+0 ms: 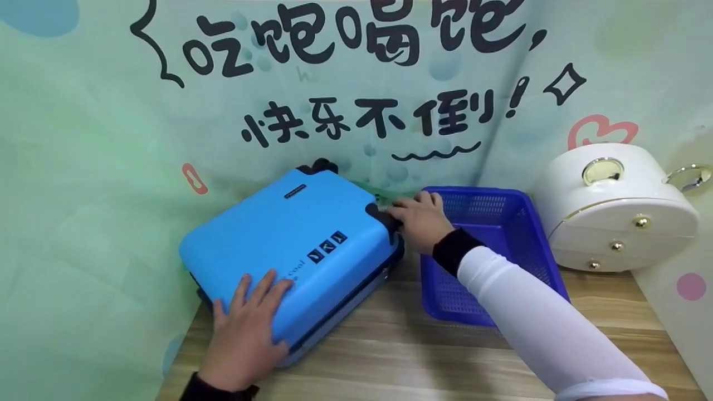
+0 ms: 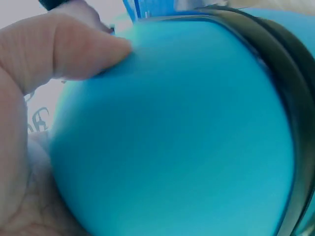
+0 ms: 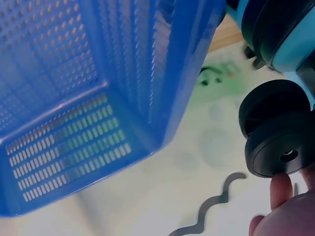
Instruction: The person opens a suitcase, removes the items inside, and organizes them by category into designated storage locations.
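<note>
A bright blue hard-shell suitcase (image 1: 267, 228) lies flat on the wooden table, set at a slant. My left hand (image 1: 242, 334) rests on its near left corner, fingers spread over the top and thumb along the side. The left wrist view shows the thumb (image 2: 83, 46) against the blue shell (image 2: 172, 128). At the far right corner, my right hand (image 1: 423, 223) grips the black wheel. In the right wrist view that double wheel (image 3: 283, 152) has fingertips (image 3: 280, 191) touching its rim. The thumb of this hand is hidden.
A dark blue plastic basket (image 1: 537, 245) stands right of the suitcase, under my right forearm. Farther right is a white rounded case (image 1: 613, 189) with gold knobs. Something green (image 1: 365, 188) shows behind the suitcase. A printed cloth (image 1: 100, 234) hangs along the back.
</note>
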### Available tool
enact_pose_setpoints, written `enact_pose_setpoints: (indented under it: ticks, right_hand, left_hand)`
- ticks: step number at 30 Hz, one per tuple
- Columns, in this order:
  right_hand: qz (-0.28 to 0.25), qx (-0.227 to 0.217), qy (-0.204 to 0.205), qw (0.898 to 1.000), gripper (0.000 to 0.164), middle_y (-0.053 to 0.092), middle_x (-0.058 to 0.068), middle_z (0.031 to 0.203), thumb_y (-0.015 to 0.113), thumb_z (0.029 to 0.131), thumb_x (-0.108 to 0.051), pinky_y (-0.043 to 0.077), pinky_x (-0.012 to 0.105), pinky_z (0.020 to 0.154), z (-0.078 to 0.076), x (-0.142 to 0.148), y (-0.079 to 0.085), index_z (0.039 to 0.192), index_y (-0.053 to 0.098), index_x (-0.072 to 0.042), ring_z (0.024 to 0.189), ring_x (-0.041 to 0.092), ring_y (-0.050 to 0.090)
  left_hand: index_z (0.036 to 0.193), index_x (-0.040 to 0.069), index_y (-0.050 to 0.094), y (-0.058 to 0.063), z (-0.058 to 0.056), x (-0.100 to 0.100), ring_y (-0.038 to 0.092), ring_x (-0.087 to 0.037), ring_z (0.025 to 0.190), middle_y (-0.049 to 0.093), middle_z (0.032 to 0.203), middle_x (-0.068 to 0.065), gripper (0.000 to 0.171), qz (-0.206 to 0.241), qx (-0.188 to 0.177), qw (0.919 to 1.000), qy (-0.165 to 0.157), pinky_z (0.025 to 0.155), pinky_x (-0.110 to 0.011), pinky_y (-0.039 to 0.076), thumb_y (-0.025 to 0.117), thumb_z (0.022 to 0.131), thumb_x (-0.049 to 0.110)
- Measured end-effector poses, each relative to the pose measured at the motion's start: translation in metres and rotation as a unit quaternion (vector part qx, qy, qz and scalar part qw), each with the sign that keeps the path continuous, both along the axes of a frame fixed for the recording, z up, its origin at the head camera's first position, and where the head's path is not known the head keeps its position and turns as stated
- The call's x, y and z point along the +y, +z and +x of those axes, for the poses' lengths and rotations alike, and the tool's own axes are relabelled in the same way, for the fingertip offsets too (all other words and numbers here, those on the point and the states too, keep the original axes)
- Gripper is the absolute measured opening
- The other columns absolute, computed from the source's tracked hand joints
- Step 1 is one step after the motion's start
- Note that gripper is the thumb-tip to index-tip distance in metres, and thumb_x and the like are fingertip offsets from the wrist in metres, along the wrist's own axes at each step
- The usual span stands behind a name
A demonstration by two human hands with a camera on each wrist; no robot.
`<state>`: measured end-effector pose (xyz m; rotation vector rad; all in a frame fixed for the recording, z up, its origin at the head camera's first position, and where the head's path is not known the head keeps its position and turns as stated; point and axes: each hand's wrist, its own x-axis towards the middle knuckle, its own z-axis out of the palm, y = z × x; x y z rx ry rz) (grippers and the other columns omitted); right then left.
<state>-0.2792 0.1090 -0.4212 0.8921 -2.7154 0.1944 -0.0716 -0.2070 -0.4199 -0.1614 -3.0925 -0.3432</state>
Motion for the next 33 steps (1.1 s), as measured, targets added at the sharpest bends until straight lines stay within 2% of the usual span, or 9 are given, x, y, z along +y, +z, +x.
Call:
enact_pose_setpoints:
  ticks: [6,9,12,15,21,24,26,29,33]
  right_hand:
    - [-0.023,-0.030,0.030,0.999,0.033,0.061,0.000,0.120,0.064,0.092,-0.025,0.028,0.051,0.092,0.027,-0.004,-0.002,0.124,0.066,-0.023,0.113,0.029,0.046]
    - [-0.033,-0.066,0.049,0.996,0.035,0.059,0.000,0.115,0.061,0.094,-0.030,0.034,0.044,0.093,0.043,-0.008,-0.003,0.127,0.063,-0.018,0.106,0.023,0.050]
    - [-0.035,-0.090,0.066,0.993,0.044,0.056,0.001,0.112,0.062,0.093,-0.031,0.039,0.039,0.092,0.060,-0.012,-0.004,0.133,0.057,-0.013,0.104,0.021,0.050]
    - [-0.027,-0.112,0.073,0.991,0.054,0.053,0.004,0.116,0.062,0.092,-0.032,0.036,0.040,0.099,0.076,-0.017,-0.003,0.139,0.048,-0.010,0.112,0.023,0.047]
    - [-0.027,-0.201,0.070,0.977,0.068,0.039,0.010,0.139,0.057,0.093,-0.026,0.024,0.045,0.109,0.099,-0.025,0.004,0.151,0.027,-0.008,0.133,0.028,0.031]
    - [-0.048,-0.253,0.073,0.963,0.075,0.029,0.008,0.150,0.056,0.089,-0.018,0.018,0.045,0.112,0.105,-0.026,0.006,0.153,0.017,-0.008,0.140,0.028,0.019]
    - [-0.064,-0.282,0.074,0.955,0.080,0.023,0.006,0.154,0.056,0.087,-0.013,0.015,0.045,0.112,0.107,-0.026,0.007,0.154,0.013,-0.009,0.142,0.027,0.012]
    - [-0.105,-0.318,0.080,0.939,0.085,0.021,0.006,0.155,0.055,0.082,-0.006,0.018,0.043,0.111,0.106,-0.023,0.009,0.155,0.011,-0.011,0.142,0.024,0.015]
    - [-0.183,-0.371,0.081,0.907,0.085,0.031,0.007,0.151,0.051,0.080,0.001,0.028,0.038,0.107,0.099,-0.012,0.010,0.155,0.013,-0.012,0.133,0.019,0.033]
  left_hand:
    - [0.153,0.034,0.020,0.006,-0.017,-0.037,-0.006,-0.050,0.138,0.005,0.160,-0.009,0.106,0.019,-0.034,0.9985,0.038,0.091,-0.078,0.009,0.072,0.069,-0.004]
    - [0.154,0.034,0.015,0.007,-0.029,-0.052,-0.006,-0.058,0.133,-0.001,0.159,-0.014,0.105,0.026,-0.015,0.9976,0.062,0.084,-0.075,0.029,0.061,0.073,-0.014]
    - [0.154,0.032,0.016,0.004,-0.044,-0.062,-0.002,-0.064,0.129,0.000,0.158,-0.019,0.100,0.037,0.024,0.9956,0.083,0.052,-0.056,0.050,0.054,0.077,-0.019]
    - [0.154,0.029,0.019,-0.001,-0.063,-0.068,0.001,-0.065,0.129,0.002,0.157,-0.023,0.093,0.052,0.058,0.9920,0.099,0.034,-0.036,0.041,0.053,0.080,-0.017]
    - [0.155,0.025,0.018,-0.003,-0.101,-0.066,-0.008,-0.065,0.129,-0.003,0.156,-0.024,0.083,0.082,0.069,0.9867,0.122,0.049,-0.050,0.050,0.045,0.087,-0.014]
    - [0.155,0.025,0.018,0.007,-0.103,-0.046,-0.018,-0.063,0.128,-0.007,0.157,-0.021,0.084,0.082,0.030,0.9913,0.098,0.076,-0.065,0.046,0.046,0.085,-0.011]
    - [0.154,0.027,0.021,0.015,-0.099,-0.019,-0.018,-0.058,0.131,-0.004,0.158,-0.018,0.080,0.080,0.002,0.9955,0.051,0.090,-0.075,0.025,0.052,0.085,-0.001]
    - [0.151,0.034,0.027,0.022,-0.090,0.033,-0.012,-0.047,0.138,0.003,0.159,-0.009,0.067,0.078,-0.023,0.9962,-0.030,0.090,-0.077,-0.008,0.057,0.092,0.036]
    - [0.146,0.042,0.036,0.013,-0.083,0.095,-0.006,-0.041,0.141,0.009,0.159,-0.004,0.094,0.055,-0.003,0.9958,-0.074,0.088,-0.077,-0.014,0.041,0.066,0.091]
